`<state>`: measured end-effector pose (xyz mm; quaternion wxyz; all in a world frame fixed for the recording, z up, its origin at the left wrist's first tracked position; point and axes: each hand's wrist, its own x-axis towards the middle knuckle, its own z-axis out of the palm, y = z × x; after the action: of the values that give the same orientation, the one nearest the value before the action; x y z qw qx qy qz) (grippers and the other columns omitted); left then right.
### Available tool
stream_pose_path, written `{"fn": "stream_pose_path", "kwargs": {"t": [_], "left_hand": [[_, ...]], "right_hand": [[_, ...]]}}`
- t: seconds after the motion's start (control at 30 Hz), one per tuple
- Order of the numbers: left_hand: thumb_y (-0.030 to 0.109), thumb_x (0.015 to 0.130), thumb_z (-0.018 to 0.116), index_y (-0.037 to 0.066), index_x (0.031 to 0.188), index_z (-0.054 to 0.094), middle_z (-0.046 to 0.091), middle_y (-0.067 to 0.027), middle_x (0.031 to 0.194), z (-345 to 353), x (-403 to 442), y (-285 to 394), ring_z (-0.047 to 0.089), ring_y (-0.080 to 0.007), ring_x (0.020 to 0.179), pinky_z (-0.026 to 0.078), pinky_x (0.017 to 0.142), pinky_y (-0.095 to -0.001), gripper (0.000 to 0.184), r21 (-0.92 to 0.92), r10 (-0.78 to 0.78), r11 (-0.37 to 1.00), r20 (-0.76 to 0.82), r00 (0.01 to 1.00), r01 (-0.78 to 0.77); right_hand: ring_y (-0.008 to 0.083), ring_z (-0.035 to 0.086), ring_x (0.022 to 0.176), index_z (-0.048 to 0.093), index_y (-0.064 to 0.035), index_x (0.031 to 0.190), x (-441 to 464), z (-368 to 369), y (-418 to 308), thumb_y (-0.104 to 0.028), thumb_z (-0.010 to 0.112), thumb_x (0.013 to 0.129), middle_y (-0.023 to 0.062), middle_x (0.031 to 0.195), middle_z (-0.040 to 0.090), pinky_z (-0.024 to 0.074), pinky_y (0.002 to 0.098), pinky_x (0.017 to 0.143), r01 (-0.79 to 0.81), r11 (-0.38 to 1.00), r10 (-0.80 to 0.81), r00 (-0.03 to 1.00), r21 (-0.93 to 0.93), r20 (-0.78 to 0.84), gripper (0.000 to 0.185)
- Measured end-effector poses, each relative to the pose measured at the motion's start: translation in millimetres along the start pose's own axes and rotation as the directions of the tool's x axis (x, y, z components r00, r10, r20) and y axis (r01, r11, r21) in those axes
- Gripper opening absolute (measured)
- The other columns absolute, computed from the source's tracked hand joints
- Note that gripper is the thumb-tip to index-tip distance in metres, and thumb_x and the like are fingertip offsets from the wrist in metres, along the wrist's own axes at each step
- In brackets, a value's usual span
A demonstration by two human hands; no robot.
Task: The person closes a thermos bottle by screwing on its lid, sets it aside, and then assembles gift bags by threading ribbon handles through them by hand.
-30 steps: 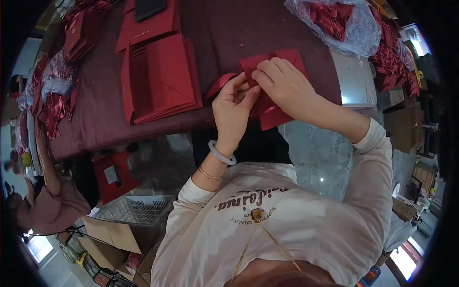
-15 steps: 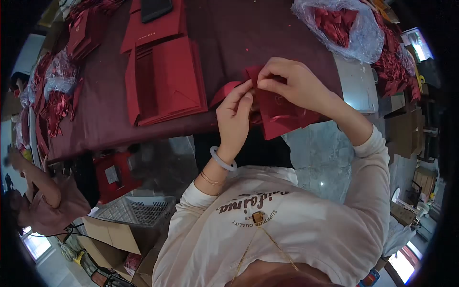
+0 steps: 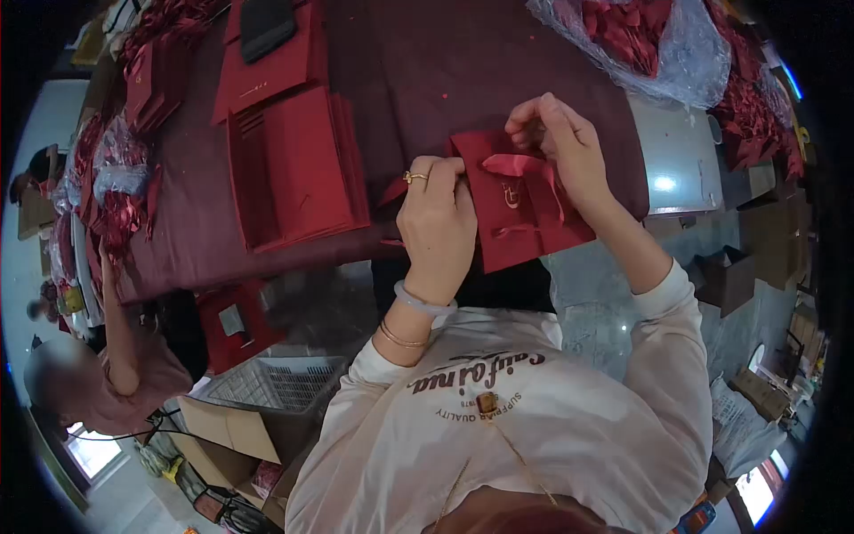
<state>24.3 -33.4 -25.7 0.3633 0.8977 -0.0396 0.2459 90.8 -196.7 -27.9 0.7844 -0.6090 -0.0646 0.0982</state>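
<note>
A red paper bag with a gold mark lies at the table's front edge. A red ribbon loops across its face. My left hand, with a ring on one finger, is closed on the bag's left edge; its fingertips are partly hidden. Over the bag's upper right, my right hand has its fingers curled together beside the ribbon; what they hold, if anything, is too small to tell. Left of my hands lies a stack of red bags.
A black phone rests on more red bags at the back. Plastic-wrapped red ribbons sit back right, others at far left. A co-worker sits at the left. Below the table are a grey crate and a cardboard box.
The bag now shows its marked face with the ribbon looped over it. My right hand has moved off the bag's left edge, up and right. My left hand has turned knuckles up.
</note>
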Motion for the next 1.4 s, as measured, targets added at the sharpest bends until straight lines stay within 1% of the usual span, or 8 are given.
{"fn": "stream_pose_path", "kwargs": {"t": [0.3, 0.43, 0.63, 0.73, 0.97, 1.03, 1.17, 1.4], "left_hand": [[0.006, 0.078, 0.062, 0.001, 0.081, 0.060, 0.058, -0.0108, 0.078, -37, 2, 6, 0.058, -0.0324, 0.068, 0.047, 0.059, -0.0362, 0.006, -0.001, -0.187, 0.980, 0.348, 0.919, 0.199], [0.004, 0.084, 0.060, -0.002, 0.082, 0.061, 0.053, -0.0073, 0.069, -91, -9, 12, 0.051, -0.0140, 0.058, 0.040, 0.056, -0.0264, 0.006, -0.225, -0.292, 0.857, 0.531, 0.796, 0.464], [-0.003, 0.079, 0.065, 0.001, 0.096, 0.066, 0.057, -0.0067, 0.082, -120, -69, -12, 0.054, -0.0109, 0.067, 0.043, 0.057, -0.0199, 0.018, -0.175, -0.546, 0.809, 0.131, 0.828, 0.561], [-0.001, 0.076, 0.069, 0.005, 0.101, 0.067, 0.058, -0.0057, 0.087, -102, -78, 4, 0.056, -0.0133, 0.074, 0.044, 0.058, -0.0232, 0.025, -0.017, -0.448, 0.894, -0.067, 0.892, 0.448], [0.003, 0.073, 0.070, 0.007, 0.100, 0.065, 0.059, -0.0087, 0.090, -55, -59, 7, 0.057, -0.0253, 0.077, 0.046, 0.066, -0.0328, 0.027, -0.034, -0.047, 0.998, 0.101, 0.994, 0.051], [0.005, 0.072, 0.070, 0.006, 0.097, 0.063, 0.057, -0.0082, 0.087, -44, -47, 8, 0.054, -0.0256, 0.074, 0.045, 0.066, -0.0337, 0.026, -0.015, 0.022, 1.000, 0.079, 0.997, -0.021], [0.012, 0.076, 0.069, 0.003, 0.094, 0.061, 0.055, -0.0099, 0.086, -32, -42, 8, 0.054, -0.0287, 0.075, 0.045, 0.065, -0.0370, 0.022, 0.071, 0.047, 0.996, 0.130, 0.990, -0.057], [0.014, 0.076, 0.069, 0.006, 0.092, 0.062, 0.054, -0.0107, 0.088, -36, -56, 5, 0.053, -0.0293, 0.079, 0.044, 0.067, -0.0369, 0.019, -0.003, -0.028, 1.000, 0.149, 0.988, 0.029]], "right_hand": [[0.0104, 0.058, 0.077, 0.062, 0.0006, 0.092, 4, 0, 5, -0.033, 0.042, 0.098, 0.0049, 0.084, 0.063, 0.0475, 0.0243, 0.072, 0.026, 0.995, -0.020, 0.998, -0.101, 0.061, 0.040], [0.0105, 0.058, 0.076, 0.062, 0.0009, 0.092, 5, 1, 4, -0.031, 0.042, 0.098, 0.0050, 0.085, 0.063, 0.0478, 0.0242, 0.072, 0.060, 0.983, -0.045, 0.995, -0.172, 0.087, 0.038], [0.0083, 0.056, 0.076, 0.062, -0.0006, 0.094, 4, 0, 3, -0.023, 0.048, 0.096, 0.0029, 0.084, 0.062, 0.0464, 0.0229, 0.071, 0.116, 0.960, -0.063, 0.977, -0.253, 0.205, 0.027], [0.0052, 0.050, 0.072, 0.060, -0.0023, 0.096, -3, 12, -4, -0.019, 0.050, 0.095, 0.0007, 0.082, 0.059, 0.0406, 0.0198, 0.064, 0.180, 0.920, -0.109, 0.971, -0.347, 0.215, 0.020], [0.0073, 0.055, 0.070, 0.060, -0.0020, 0.093, -7, 0, -5, -0.018, 0.058, 0.090, 0.0013, 0.077, 0.060, 0.0444, 0.0225, 0.063, 0.212, 0.956, -0.149, 0.946, -0.203, 0.289, 0.017], [0.0131, 0.057, 0.065, 0.060, -0.0021, 0.091, -16, 12, -19, -0.022, 0.061, 0.087, 0.0068, 0.074, 0.060, 0.0453, 0.0258, 0.059, 0.428, 0.696, -0.302, 0.903, -0.576, 0.306, 0.020], [0.0290, 0.061, 0.073, 0.051, -0.0032, 0.087, -44, 43, -34, -0.035, 0.068, 0.078, 0.0120, 0.078, 0.059, 0.0473, 0.0387, 0.063, 0.235, 0.439, -0.036, 0.969, -0.867, 0.244, 0.038], [0.0323, 0.061, 0.077, 0.053, -0.0004, 0.090, -37, 32, -15, -0.024, 0.064, 0.081, 0.0133, 0.085, 0.061, 0.0479, 0.0406, 0.068, 0.202, 0.501, 0.042, 0.966, -0.842, 0.256, 0.027]]}}
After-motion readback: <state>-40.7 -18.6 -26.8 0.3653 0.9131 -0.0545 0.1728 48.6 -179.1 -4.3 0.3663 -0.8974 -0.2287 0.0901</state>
